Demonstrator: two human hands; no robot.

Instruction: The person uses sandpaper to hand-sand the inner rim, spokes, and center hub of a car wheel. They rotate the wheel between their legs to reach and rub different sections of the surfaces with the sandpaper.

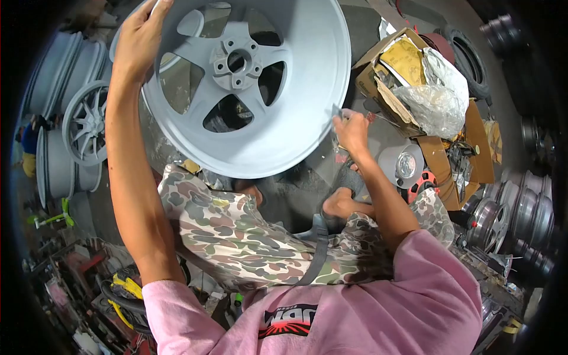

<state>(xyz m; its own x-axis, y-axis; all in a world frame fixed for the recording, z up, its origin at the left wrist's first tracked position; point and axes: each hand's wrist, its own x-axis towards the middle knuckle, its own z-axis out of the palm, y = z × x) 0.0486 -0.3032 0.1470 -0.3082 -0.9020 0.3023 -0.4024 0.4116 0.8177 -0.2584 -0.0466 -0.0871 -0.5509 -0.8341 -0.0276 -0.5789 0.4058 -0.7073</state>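
Observation:
A large grey wheel rim (284, 133) with five spokes stands tilted in front of my knees, its inner face toward me. My left hand (142, 38) is closed on its upper left edge; the fingertips are partly cut off by the frame's top. At the right side of the barrel, my right hand (352, 131) pinches a small grey sheet (337, 111) that looks like sandpaper, close against the rim's lip. Bolt holes ring the hub (236, 62) of the rim, and the floor shows through the gaps between its spokes.
Several other wheel rims (89, 122) stand at the left, with more rims (520, 204) at the right. Cardboard boxes (482, 139) holding paper and plastic wrap lie right of my right hand, near a tire (467, 62). Tools and a yellow-black item (125, 290) lie lower left.

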